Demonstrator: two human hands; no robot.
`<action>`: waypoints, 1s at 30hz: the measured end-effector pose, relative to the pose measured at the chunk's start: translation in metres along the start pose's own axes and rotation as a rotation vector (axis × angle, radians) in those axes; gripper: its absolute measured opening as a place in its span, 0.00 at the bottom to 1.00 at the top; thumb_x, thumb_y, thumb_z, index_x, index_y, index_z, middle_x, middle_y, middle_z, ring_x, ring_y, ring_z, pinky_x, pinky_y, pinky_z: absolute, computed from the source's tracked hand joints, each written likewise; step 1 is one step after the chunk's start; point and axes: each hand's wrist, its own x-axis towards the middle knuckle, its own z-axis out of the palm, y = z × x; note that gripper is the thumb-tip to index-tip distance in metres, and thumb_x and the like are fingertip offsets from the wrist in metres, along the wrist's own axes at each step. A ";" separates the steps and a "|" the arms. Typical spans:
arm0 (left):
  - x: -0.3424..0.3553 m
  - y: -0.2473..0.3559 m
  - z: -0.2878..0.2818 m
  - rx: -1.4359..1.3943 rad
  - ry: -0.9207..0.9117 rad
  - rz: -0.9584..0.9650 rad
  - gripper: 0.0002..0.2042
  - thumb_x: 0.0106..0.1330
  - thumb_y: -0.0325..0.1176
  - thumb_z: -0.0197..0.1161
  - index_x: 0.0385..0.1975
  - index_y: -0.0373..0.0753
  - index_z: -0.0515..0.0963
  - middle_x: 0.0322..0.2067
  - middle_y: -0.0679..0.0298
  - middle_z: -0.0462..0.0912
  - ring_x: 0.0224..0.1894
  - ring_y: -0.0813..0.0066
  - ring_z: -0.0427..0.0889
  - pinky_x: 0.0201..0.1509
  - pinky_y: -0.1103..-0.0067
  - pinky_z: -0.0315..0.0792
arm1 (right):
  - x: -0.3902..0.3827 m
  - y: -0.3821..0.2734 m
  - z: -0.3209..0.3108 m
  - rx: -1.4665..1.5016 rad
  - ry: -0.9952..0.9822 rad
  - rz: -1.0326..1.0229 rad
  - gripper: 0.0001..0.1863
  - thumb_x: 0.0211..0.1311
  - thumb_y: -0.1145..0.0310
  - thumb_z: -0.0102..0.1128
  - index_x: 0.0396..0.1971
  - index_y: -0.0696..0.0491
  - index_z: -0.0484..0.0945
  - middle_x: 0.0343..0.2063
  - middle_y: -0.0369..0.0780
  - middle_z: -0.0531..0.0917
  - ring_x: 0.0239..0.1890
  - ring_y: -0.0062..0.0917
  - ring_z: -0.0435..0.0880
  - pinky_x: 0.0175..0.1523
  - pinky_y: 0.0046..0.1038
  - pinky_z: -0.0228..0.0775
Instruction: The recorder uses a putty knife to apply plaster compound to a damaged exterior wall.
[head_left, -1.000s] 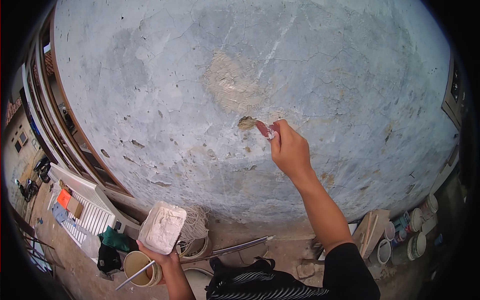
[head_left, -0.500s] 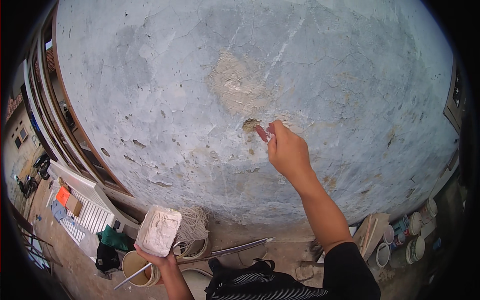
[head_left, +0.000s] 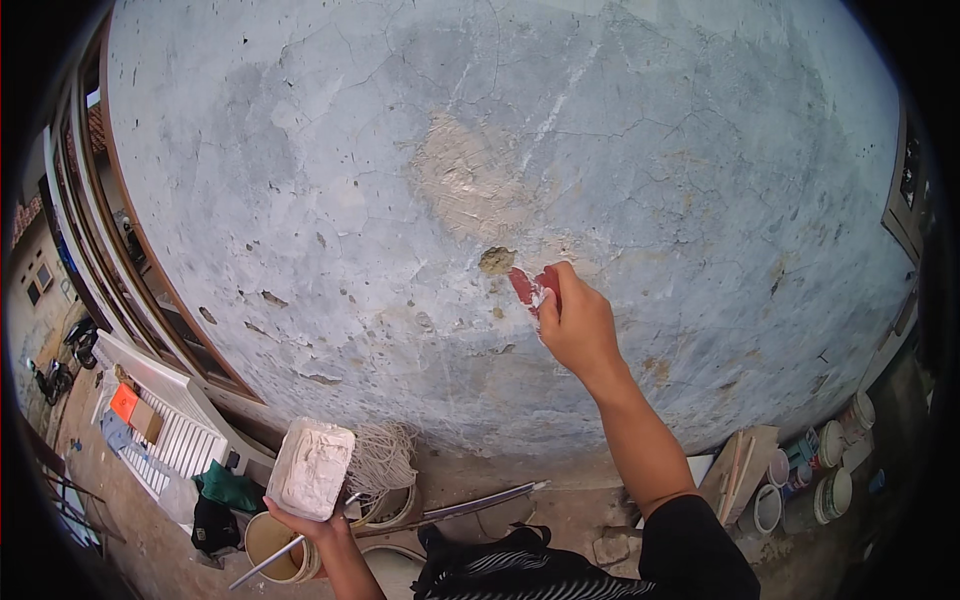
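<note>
In front of the cracked blue-grey wall [head_left: 350, 200], my right hand [head_left: 580, 322] is closed on a small red scraper [head_left: 524, 288] with whitish paste on it. The scraper's edge is just below and right of a rough brownish hole [head_left: 496, 261] in the plaster. Above the hole spreads a beige patch of filler [head_left: 468, 180]. Low on the left, my left hand [head_left: 318, 520] grips a white rectangular tub [head_left: 348, 462] from beneath. Pale pinkish-white filler paste [head_left: 312, 470] lies in the tub.
Below the tub stand a bucket [head_left: 262, 535] and a string mop [head_left: 380, 455]. A white slatted plastic piece [head_left: 190, 440] holds a green cloth [head_left: 228, 487] and boxes at left. Several paint pails [head_left: 830, 490] and a board [head_left: 738, 465] stand at lower right.
My right hand and the scraper have moved slightly down, away from the hole, so more of the hole shows. The tub in my left hand has shifted a little to the left.
</note>
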 end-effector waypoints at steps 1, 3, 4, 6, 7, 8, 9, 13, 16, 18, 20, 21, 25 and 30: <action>0.000 -0.001 0.001 -0.001 -0.002 -0.003 0.44 0.67 0.73 0.39 0.75 0.47 0.60 0.68 0.56 0.74 0.62 0.45 0.80 0.48 0.43 0.78 | 0.000 0.006 0.007 0.003 0.018 0.007 0.08 0.67 0.73 0.55 0.44 0.57 0.73 0.32 0.51 0.84 0.34 0.52 0.85 0.37 0.49 0.75; 0.003 0.000 0.000 0.007 0.033 0.002 0.44 0.67 0.74 0.39 0.75 0.47 0.60 0.68 0.56 0.74 0.62 0.45 0.80 0.47 0.42 0.78 | 0.000 0.005 0.010 0.014 0.033 0.012 0.08 0.67 0.73 0.55 0.44 0.57 0.72 0.31 0.51 0.84 0.34 0.53 0.85 0.37 0.49 0.74; 0.003 0.001 -0.001 0.007 0.033 0.005 0.44 0.67 0.74 0.39 0.75 0.47 0.60 0.68 0.56 0.74 0.62 0.45 0.80 0.47 0.42 0.78 | -0.003 0.004 0.004 0.053 0.036 0.024 0.08 0.67 0.73 0.55 0.44 0.57 0.72 0.31 0.52 0.84 0.34 0.53 0.85 0.37 0.49 0.74; 0.003 0.001 -0.003 -0.010 0.007 0.003 0.44 0.67 0.74 0.39 0.75 0.48 0.60 0.69 0.57 0.73 0.62 0.45 0.79 0.47 0.41 0.78 | -0.004 0.005 0.005 0.092 0.042 0.034 0.08 0.67 0.73 0.55 0.44 0.57 0.72 0.31 0.52 0.84 0.35 0.53 0.85 0.37 0.49 0.74; 0.005 0.000 -0.003 -0.011 0.006 0.004 0.44 0.67 0.74 0.39 0.75 0.48 0.60 0.69 0.57 0.73 0.62 0.45 0.79 0.47 0.41 0.78 | -0.004 0.009 0.013 0.082 0.046 0.027 0.09 0.67 0.73 0.55 0.45 0.57 0.73 0.31 0.52 0.84 0.35 0.53 0.85 0.37 0.49 0.74; 0.006 0.001 -0.004 -0.004 0.022 0.011 0.44 0.67 0.74 0.39 0.75 0.48 0.61 0.69 0.57 0.73 0.62 0.45 0.79 0.48 0.41 0.78 | -0.006 0.010 0.016 0.069 0.048 0.022 0.09 0.67 0.73 0.55 0.46 0.57 0.73 0.31 0.52 0.84 0.35 0.53 0.85 0.37 0.48 0.74; 0.008 0.001 -0.005 0.003 0.039 0.018 0.44 0.67 0.74 0.39 0.75 0.48 0.61 0.69 0.57 0.73 0.63 0.44 0.79 0.48 0.41 0.78 | -0.007 0.011 0.015 0.067 0.048 0.025 0.09 0.67 0.73 0.55 0.46 0.57 0.73 0.31 0.52 0.84 0.35 0.53 0.85 0.37 0.48 0.74; 0.012 0.003 -0.013 -0.026 0.027 0.025 0.44 0.67 0.74 0.39 0.75 0.49 0.61 0.69 0.58 0.73 0.63 0.44 0.78 0.49 0.41 0.77 | -0.009 0.007 0.012 0.145 0.032 0.078 0.11 0.67 0.73 0.55 0.47 0.57 0.73 0.31 0.53 0.84 0.35 0.54 0.85 0.38 0.48 0.74; 0.010 0.001 -0.008 -0.026 -0.002 0.006 0.44 0.67 0.74 0.39 0.75 0.49 0.61 0.69 0.58 0.73 0.63 0.44 0.78 0.48 0.40 0.77 | -0.010 0.010 0.015 0.208 0.064 0.097 0.11 0.67 0.74 0.55 0.47 0.58 0.73 0.32 0.53 0.85 0.36 0.54 0.85 0.39 0.47 0.75; 0.000 0.001 0.009 0.008 0.039 -0.011 0.44 0.66 0.75 0.39 0.75 0.49 0.61 0.69 0.58 0.73 0.62 0.45 0.79 0.46 0.41 0.77 | -0.007 0.014 0.032 0.173 0.138 0.036 0.10 0.66 0.75 0.54 0.46 0.58 0.74 0.32 0.53 0.85 0.36 0.54 0.85 0.39 0.47 0.76; 0.004 0.002 0.000 0.005 0.025 -0.003 0.44 0.66 0.75 0.39 0.75 0.50 0.61 0.69 0.59 0.73 0.62 0.45 0.80 0.45 0.42 0.78 | -0.012 0.012 0.024 0.227 0.115 0.072 0.10 0.66 0.75 0.54 0.46 0.58 0.74 0.32 0.53 0.85 0.36 0.55 0.85 0.39 0.47 0.75; 0.006 0.004 -0.004 0.002 0.013 0.008 0.44 0.66 0.75 0.39 0.75 0.50 0.61 0.68 0.59 0.74 0.61 0.45 0.80 0.44 0.43 0.78 | -0.013 0.007 0.021 0.284 0.089 0.106 0.09 0.66 0.75 0.54 0.45 0.58 0.74 0.32 0.54 0.85 0.36 0.55 0.85 0.39 0.48 0.75; 0.003 0.002 0.000 0.016 0.014 -0.009 0.44 0.66 0.75 0.39 0.74 0.50 0.61 0.68 0.59 0.74 0.60 0.46 0.81 0.43 0.43 0.78 | -0.014 0.018 0.042 0.212 0.120 0.035 0.09 0.67 0.75 0.55 0.46 0.57 0.74 0.33 0.53 0.85 0.36 0.55 0.85 0.39 0.46 0.75; 0.012 0.007 -0.012 -0.041 -0.006 0.016 0.44 0.66 0.75 0.39 0.74 0.50 0.62 0.68 0.59 0.75 0.60 0.46 0.80 0.43 0.42 0.77 | -0.013 0.002 0.030 0.332 0.127 0.100 0.10 0.67 0.75 0.54 0.46 0.58 0.74 0.32 0.54 0.84 0.36 0.56 0.84 0.39 0.47 0.75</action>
